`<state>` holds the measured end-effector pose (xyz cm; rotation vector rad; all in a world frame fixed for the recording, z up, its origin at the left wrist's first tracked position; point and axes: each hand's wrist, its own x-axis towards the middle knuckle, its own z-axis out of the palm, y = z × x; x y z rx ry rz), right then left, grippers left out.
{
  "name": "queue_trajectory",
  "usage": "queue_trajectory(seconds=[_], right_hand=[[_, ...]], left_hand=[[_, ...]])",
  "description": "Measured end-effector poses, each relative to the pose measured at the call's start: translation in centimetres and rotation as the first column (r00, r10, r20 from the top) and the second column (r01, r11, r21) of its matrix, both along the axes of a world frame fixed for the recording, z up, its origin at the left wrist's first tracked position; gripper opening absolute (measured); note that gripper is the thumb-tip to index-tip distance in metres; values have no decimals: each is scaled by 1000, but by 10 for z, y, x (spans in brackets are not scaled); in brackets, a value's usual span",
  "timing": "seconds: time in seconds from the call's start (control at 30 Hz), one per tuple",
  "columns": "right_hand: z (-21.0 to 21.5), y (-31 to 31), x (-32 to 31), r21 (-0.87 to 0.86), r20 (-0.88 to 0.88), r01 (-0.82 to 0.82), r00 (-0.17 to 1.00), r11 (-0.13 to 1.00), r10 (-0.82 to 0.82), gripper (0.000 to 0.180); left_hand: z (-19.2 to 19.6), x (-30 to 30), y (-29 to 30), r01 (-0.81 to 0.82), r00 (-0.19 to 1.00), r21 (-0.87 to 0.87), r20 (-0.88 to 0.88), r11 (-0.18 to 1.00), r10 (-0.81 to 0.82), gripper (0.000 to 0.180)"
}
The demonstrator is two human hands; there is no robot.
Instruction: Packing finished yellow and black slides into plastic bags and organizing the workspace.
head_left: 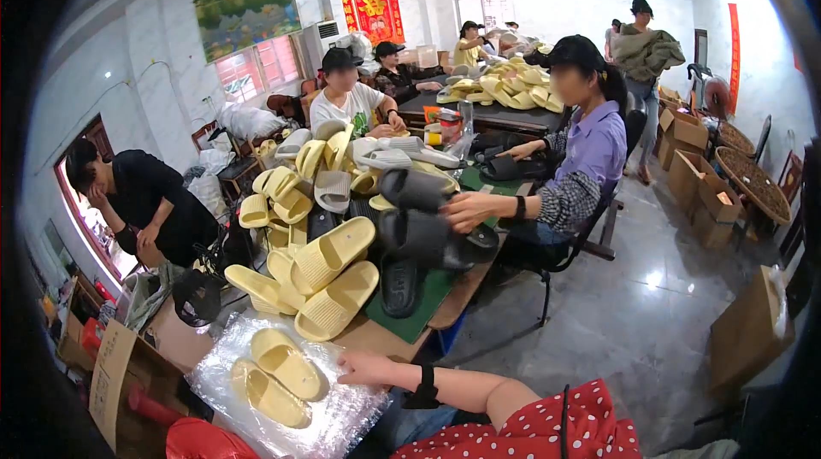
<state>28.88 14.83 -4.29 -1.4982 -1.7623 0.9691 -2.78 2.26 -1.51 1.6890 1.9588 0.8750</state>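
My right hand (366, 367), with a black band at the wrist, reaches in from the lower right. Its fingers stretch out over the edge of a stack of clear plastic bags (209, 362), close to the slippers. On that plastic lie two pale yellow slippers (286, 363) side by side, and I cannot tell if they are inside a bag. My left hand is out of view; only a red sleeve (205, 440) shows at the lower left. Just beyond the plastic, more yellow slippers (338, 301) are heaped on the table.
Grey slippers (332, 191) mix into the heap; black slippers (410, 232) lie on a green mat (419, 309). Across to the right, a co-worker in purple (594, 155) handles black slippers. Others sit or stand around. Cardboard boxes (701, 194) line the right side; a carton (111, 373) stands at left.
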Motion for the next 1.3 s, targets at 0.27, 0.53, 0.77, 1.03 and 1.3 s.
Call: queue_trajectory(seconds=[0.27, 0.53, 0.77, 1.03, 1.3], right_hand=[[4, 11, 36, -47, -265, -269, 932, 962, 248, 21], [35, -4, 13, 77, -282, 35, 959, 996, -12, 19], [41, 18, -12, 405, -771, 284, 618, 869, 157, 8], [-21, -11, -24, -11, -531, 105, 842, 994, -95, 33], [-23, -21, -23, 348, -679, -62, 671, 935, 297, 36]], left_hand=[[1, -8, -9, 31, 920, 71, 389, 997, -57, 9], [36, 22, -10, -210, 669, 42, 735, 977, 113, 15], [23, 14, 24, 128, 984, 807, -177, 577, 28, 17], [-26, 18, 22, -410, 648, 46, 717, 911, 255, 29], [-21, 20, 27, -54, 712, 155, 699, 986, -71, 62]])
